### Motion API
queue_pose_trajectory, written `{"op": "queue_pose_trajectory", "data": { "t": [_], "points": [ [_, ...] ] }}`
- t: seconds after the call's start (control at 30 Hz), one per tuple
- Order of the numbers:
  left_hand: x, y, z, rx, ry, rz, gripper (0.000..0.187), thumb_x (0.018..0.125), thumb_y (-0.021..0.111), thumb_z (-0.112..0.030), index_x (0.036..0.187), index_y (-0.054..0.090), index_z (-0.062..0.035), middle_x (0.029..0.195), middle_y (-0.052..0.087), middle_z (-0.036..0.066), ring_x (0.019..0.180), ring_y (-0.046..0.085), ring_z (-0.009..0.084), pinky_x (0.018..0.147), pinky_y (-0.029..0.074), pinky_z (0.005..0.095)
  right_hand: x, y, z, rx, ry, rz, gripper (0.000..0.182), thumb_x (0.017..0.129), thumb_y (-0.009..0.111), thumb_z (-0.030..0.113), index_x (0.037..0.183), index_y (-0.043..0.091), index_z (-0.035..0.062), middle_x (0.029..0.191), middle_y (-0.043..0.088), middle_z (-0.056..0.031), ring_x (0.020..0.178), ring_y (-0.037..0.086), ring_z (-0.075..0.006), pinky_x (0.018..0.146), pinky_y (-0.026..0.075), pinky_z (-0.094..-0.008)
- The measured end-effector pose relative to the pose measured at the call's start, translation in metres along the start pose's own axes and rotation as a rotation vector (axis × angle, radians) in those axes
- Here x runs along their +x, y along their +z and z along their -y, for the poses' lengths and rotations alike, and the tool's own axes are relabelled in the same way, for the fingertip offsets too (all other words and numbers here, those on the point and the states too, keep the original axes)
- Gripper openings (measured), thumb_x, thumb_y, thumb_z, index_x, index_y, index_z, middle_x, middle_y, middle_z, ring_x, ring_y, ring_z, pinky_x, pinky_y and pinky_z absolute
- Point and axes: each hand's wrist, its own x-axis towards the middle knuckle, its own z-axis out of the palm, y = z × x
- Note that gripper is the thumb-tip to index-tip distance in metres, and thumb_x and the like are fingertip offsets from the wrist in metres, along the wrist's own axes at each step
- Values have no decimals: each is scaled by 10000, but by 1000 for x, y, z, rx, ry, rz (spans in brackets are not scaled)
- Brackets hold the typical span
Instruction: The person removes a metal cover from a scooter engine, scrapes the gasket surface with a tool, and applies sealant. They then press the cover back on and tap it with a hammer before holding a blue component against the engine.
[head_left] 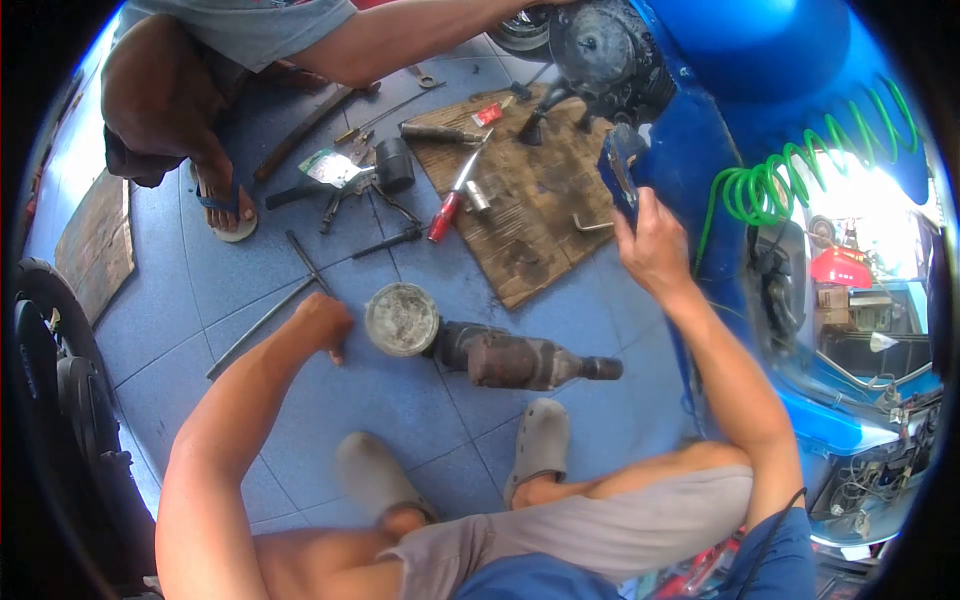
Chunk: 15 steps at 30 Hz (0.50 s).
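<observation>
My left hand (323, 322) is low over the tiled floor with its fingers curled, beside the lower end of a dark T-shaped bar (307, 260); whether it grips the bar is unclear. My right hand (655, 245) is raised at the right, its fingers closed on a dark blue part (622, 170) near the blue vehicle body. Between my hands, on the floor, lie a round pale container (402, 319) and a worn power tool (520, 362). A red-handled screwdriver (448, 212) and a metal socket (478, 196) rest on or by the wooden board.
Another person's arm (410, 38) reaches to the engine (600, 50) at the top. The stained board (540, 240) holds a hex key (592, 226). A black mallet (395, 165) lies left of it. A green coiled hose (770, 185) hangs at right; a tire (60, 310) stands at left.
</observation>
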Motion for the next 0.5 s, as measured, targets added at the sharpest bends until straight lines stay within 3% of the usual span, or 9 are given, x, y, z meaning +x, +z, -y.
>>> {"op": "queue_pose_trajectory", "data": {
  "t": [0.1, 0.4, 0.5],
  "points": [
    [-12, -11, -6, 8, -14, -2, 459, 752, 877, -482, 1043, 814, -132, 1038, 789, 51, 1027, 743, 247, 874, 563, 387, 0, 0, 0, -8, 1, 0, 271, 927, 702, 159, 1018, 510, -10, 894, 675, -254, 859, 688, -450, 739, 558, -512],
    [-10, -8, -4, -26, -14, -24, 443, 736, 889, -464, 1021, 816, -133, 997, 790, 51, 1011, 745, 255, 863, 563, 403, 0, -1, 0, -15, -9, 0, 281, 929, 707, 161, 1033, 512, -11, 905, 673, -251, 870, 685, -446, 752, 554, -512],
    [-3, -5, -3, 10, -20, 22, 534, 730, 858, -563, 1082, 801, -166, 1015, 784, 53, 1049, 733, 287, 893, 576, 417, 0, 0, 0, -16, -8, -1, 282, 932, 708, 164, 1034, 511, -11, 903, 671, -250, 867, 684, -445, 751, 553, -510]
  ]
}}
